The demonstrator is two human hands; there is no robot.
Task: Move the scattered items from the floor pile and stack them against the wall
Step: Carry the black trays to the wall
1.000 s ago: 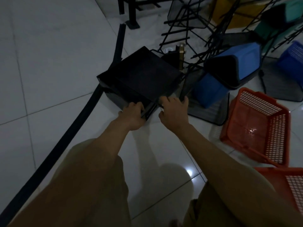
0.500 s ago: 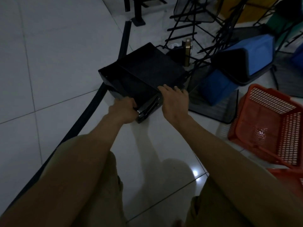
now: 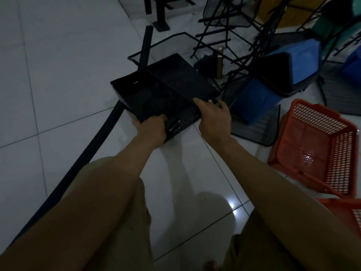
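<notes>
Hands (image 3: pixel 152 126) (image 3: pixel 214 116) on stacked black trays (image 3: pixel 156 98), orange basket (image 3: pixel 316 149) beside

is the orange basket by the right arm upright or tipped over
Tipped. The orange basket lies on its side on the floor tiles, its open mouth facing the camera and its mesh bottom showing inside.
</notes>
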